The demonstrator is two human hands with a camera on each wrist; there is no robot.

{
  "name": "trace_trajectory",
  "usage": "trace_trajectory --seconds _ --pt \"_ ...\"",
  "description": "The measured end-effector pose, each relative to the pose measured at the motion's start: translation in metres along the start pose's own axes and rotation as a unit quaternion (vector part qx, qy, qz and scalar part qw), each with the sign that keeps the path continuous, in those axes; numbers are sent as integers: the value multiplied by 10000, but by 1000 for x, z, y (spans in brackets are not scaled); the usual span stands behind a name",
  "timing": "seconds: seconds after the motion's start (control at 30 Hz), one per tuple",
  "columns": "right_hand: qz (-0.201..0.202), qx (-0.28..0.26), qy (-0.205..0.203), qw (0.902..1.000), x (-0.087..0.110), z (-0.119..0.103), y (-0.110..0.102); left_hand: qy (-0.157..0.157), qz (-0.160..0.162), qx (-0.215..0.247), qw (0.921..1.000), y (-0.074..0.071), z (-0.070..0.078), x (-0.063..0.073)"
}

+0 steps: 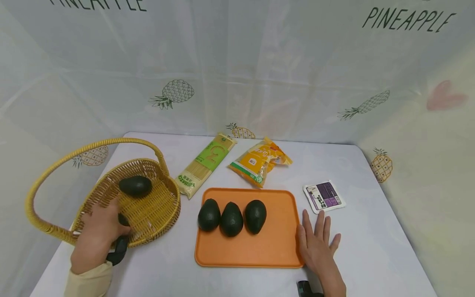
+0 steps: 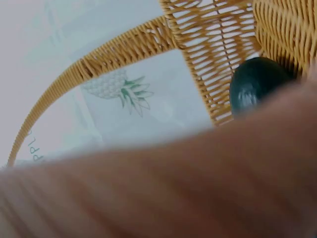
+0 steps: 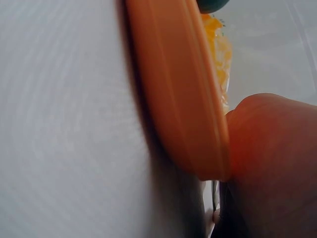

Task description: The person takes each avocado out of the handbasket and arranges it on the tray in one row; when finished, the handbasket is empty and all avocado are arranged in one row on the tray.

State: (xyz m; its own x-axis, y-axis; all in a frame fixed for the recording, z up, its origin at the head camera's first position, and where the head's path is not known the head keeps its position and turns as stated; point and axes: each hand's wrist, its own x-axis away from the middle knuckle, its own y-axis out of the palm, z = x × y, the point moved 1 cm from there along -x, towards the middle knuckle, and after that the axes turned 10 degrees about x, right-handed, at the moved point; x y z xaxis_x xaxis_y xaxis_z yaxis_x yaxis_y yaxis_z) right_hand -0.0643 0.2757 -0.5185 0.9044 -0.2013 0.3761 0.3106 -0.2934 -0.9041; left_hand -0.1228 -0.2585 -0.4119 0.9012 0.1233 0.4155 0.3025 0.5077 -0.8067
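My left hand point(image 1: 98, 225) reaches into the yellow wicker basket point(image 1: 163, 214), its fingers and thumb around a dark green avocado point(image 1: 123, 220) that the hand mostly hides. Another avocado point(image 1: 135, 186) lies farther back in the basket; the left wrist view shows one avocado point(image 2: 253, 82) against the wicker, beyond the blurred hand. Three avocados, left point(image 1: 209, 215), middle point(image 1: 231, 219) and right point(image 1: 255, 216), sit on the orange tray point(image 1: 248, 251). With fingers spread, my right hand point(image 1: 318, 247) rests at the tray's right edge, touching its rim point(image 3: 198, 99) in the right wrist view.
Behind the tray lie a pack of noodles point(image 1: 205, 163) with a green label and an orange-yellow plastic bag point(image 1: 259, 161). A small white and purple package point(image 1: 324, 196) lies beyond the right hand. The basket's tall handle point(image 1: 92, 145) arches over its left side.
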Motion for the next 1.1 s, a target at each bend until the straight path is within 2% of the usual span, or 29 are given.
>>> trace_trajectory --seconds 0.13,0.33,0.5,0.8,1.1 --pt "11 -7 -12 10000 1 0 -1 -140 -71 -1 9999 1 -2 -1" --pt "32 -18 -48 10000 2 -1 -2 -86 -249 -301 9992 3 -6 -4" --pt "32 -22 -44 10000 2 0 -1 73 -226 -390 9990 3 -7 -4" --pt "33 -15 -21 10000 1 0 -3 165 -227 -328 9991 3 -2 -5" --pt "54 -39 -38 10000 1 1 -2 138 -121 -323 9993 6 2 -8"
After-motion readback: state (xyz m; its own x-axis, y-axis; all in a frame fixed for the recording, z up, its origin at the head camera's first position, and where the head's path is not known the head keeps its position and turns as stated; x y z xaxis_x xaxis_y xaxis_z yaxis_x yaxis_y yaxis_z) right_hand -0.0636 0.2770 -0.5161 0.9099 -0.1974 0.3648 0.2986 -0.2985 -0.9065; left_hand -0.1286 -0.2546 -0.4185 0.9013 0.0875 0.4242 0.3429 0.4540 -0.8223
